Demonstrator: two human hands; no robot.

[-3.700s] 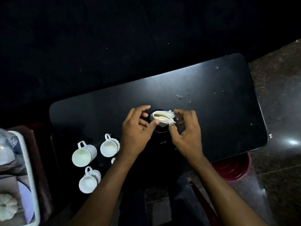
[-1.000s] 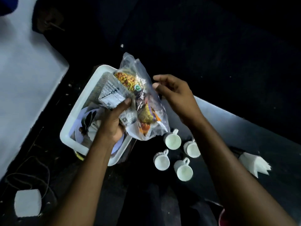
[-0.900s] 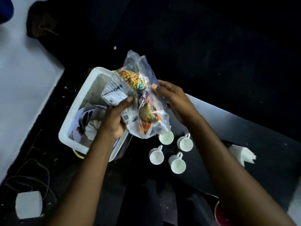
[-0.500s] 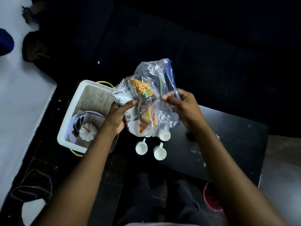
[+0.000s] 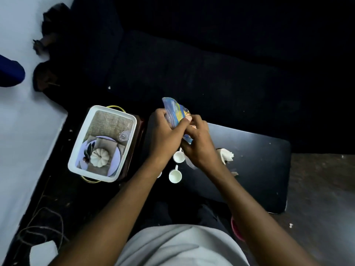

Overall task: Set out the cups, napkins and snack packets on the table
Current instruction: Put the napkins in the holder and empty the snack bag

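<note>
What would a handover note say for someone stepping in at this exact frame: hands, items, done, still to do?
Left hand and right hand: both gripping the clear snack bag, held above the black table.
Cups: two white cups show on the table beneath the hands; any others are hidden by the arms.
Napkins: a white folded bundle stands on the table right of the hands.
White tray: left of the table, with no snack bag in it.
Done: cups and napkins are out.
Left: get the snack packets out of the bag and onto the table.
</note>
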